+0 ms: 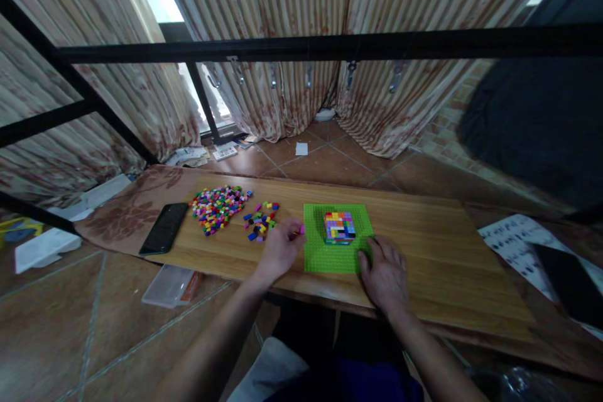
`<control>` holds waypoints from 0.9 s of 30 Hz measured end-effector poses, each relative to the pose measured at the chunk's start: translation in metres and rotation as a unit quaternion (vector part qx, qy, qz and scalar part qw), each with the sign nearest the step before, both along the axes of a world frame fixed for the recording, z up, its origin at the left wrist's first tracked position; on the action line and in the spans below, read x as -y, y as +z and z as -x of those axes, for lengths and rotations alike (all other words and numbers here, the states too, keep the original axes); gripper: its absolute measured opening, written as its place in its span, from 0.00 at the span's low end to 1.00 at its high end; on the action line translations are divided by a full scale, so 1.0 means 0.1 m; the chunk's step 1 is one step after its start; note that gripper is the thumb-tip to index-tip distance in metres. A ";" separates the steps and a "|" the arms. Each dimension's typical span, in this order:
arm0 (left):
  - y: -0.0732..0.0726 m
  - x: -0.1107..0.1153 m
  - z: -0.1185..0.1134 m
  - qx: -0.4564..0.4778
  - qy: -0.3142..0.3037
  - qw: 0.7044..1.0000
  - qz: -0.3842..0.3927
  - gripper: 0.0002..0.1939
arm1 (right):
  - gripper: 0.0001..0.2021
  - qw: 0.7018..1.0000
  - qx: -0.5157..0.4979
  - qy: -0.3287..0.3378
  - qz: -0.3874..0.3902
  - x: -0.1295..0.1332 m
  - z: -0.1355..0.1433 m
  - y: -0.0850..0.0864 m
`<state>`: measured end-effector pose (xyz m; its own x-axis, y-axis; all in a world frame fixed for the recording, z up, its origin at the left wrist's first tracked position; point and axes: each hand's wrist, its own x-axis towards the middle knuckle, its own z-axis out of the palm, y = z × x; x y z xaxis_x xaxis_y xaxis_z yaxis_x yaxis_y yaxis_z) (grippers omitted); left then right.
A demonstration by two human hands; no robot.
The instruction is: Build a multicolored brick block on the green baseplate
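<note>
A green baseplate [315,255] lies on the wooden board, and a square block of multicoloured toy bricks [339,226] stands at its middle. My left hand [282,245] is at the plate's left edge, its fingertips pinched on a small magenta brick [302,229]. With fingers stretched out, my right hand [386,267] rests at the plate's right edge and holds nothing. Just beyond my left hand is a small group of loose bricks [258,223], partly hidden by that hand. A larger heap of mixed bricks [219,207] lies farther left.
A black phone [164,228] lies at the board's left end. A clear plastic box [168,284] is on the floor below it. At the far right are a printed sheet [513,242] and a dark flat object [570,282]. A black metal bar [301,48] with hooks crosses beyond the board.
</note>
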<state>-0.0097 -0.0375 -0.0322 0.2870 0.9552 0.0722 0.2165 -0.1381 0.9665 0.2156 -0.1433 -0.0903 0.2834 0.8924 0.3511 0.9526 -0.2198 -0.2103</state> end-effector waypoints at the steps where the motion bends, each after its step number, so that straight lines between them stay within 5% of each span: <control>1: -0.04 0.06 -0.10 0.002 -0.010 1.000 0.002 0.04 | 0.22 1.000 -0.002 0.002 -0.001 0.00 0.00 0.01; 12: -0.02 0.12 -0.53 -0.093 0.012 0.995 -0.033 0.07 | 0.21 1.000 -0.013 -0.005 -0.005 -0.01 0.02 0.02; 27: -0.02 0.15 -0.54 -0.095 0.005 0.995 -0.035 0.15 | 0.20 1.000 -0.015 0.000 -0.022 -0.01 0.01 0.02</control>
